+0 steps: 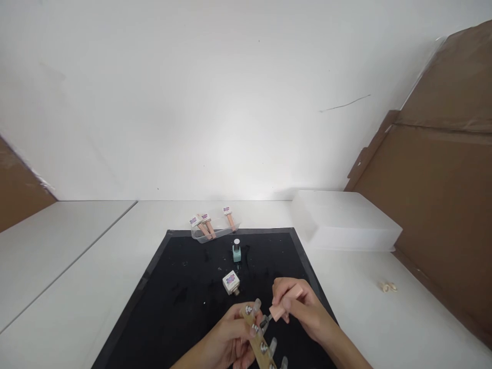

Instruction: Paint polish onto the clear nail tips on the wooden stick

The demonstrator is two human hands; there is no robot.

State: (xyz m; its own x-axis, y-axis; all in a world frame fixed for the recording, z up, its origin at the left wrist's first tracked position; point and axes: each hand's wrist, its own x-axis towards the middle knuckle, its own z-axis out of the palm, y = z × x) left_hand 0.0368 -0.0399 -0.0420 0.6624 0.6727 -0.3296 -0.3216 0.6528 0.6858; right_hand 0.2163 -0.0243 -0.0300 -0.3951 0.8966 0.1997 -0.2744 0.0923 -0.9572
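Observation:
My left hand (230, 341) grips a wooden stick (258, 342) that carries several clear nail tips fixed with shiny pins. My right hand (298, 307) pinches a pale pink brush cap (284, 302), and its brush tip touches one of the nail tips near the stick's upper end. Both hands hover low over the near part of a black mat (184, 292). Just beyond them on the mat lies a small white polish bottle (231, 282) on its side. A mint-green polish bottle (237, 250) stands upright farther back.
A clear tray (215, 231) with three pink-handled pieces sits at the mat's far edge. A translucent plastic box (342, 220) stands to the right. Two small wooden rings (388, 287) lie on the white table. Brown cardboard (442, 195) lines the right side.

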